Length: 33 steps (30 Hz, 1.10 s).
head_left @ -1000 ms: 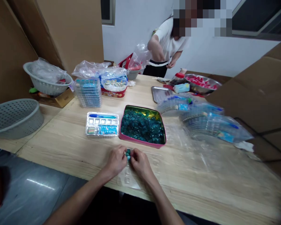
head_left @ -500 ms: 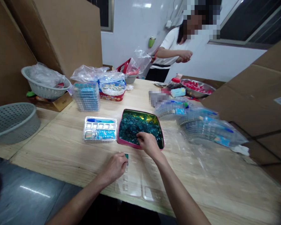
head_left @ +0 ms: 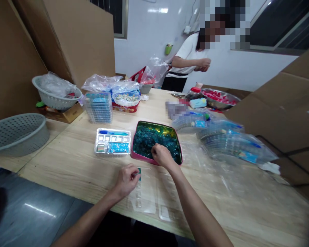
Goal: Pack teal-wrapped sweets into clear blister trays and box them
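My left hand (head_left: 126,181) pinches a teal piece (head_left: 139,174) — a loose grip could drop it; my right hand (head_left: 162,155) curls inside the pink tin (head_left: 141,158).

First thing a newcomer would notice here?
The pink-rimmed tin heaped with teal pieces sits mid-table, with the right hand reaching into it. Nearer, the left hand is at a small teal piece on a clear plastic tray. At the far right, a steel bowl of red pieces stands out.
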Each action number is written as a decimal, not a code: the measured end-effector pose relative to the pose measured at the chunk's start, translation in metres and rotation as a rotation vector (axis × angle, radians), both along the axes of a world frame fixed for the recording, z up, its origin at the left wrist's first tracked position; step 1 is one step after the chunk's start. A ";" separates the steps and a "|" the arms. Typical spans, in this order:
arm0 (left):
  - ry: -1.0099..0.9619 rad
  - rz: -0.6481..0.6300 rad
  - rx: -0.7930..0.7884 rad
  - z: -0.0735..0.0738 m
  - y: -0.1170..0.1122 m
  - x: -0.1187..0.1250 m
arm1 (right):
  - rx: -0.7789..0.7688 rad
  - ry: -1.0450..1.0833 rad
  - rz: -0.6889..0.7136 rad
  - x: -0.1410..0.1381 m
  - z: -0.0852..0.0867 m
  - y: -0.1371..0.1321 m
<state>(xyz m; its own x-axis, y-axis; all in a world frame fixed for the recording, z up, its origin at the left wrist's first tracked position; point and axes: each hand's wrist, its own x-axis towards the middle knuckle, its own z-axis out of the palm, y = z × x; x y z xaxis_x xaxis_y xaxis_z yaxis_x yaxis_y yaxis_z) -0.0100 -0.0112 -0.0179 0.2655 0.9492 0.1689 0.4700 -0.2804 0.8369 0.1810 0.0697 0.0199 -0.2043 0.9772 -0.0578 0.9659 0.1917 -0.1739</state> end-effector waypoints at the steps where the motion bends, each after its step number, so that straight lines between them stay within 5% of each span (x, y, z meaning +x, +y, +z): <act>1: -0.016 0.010 0.003 0.000 0.000 0.000 | 0.002 -0.002 0.005 0.001 0.000 -0.001; 11: 0.124 -0.005 -0.024 -0.009 -0.004 0.007 | -0.014 -0.021 0.031 -0.017 -0.001 0.010; 16: 0.062 -0.012 -0.046 -0.008 0.002 0.004 | 0.022 0.068 0.023 -0.001 0.007 0.006; 19: -0.048 0.022 -0.015 0.002 0.003 0.003 | -0.027 0.440 0.000 0.013 0.015 -0.012; 22: -0.301 0.039 -0.061 0.017 0.002 0.004 | -0.307 1.045 0.006 0.011 0.017 -0.041; 24: -0.517 -0.003 -0.213 0.026 0.001 0.006 | -0.473 1.259 -0.015 0.001 0.014 -0.061; 28: -0.731 -0.082 -0.522 0.032 -0.003 0.005 | -0.514 1.425 -0.119 -0.021 -0.002 -0.085; 33: -0.775 -0.117 -0.658 0.026 -0.004 -0.004 | -0.485 1.493 -0.177 -0.031 -0.015 -0.090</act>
<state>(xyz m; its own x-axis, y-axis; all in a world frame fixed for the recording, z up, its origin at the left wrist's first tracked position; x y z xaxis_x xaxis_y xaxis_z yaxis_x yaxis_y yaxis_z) -0.0143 -0.0148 0.0084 0.4021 0.8909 -0.2113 -0.2669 0.3348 0.9037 0.1497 -0.0207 0.0044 -0.2513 0.9429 -0.2186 -0.1215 -0.2548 -0.9593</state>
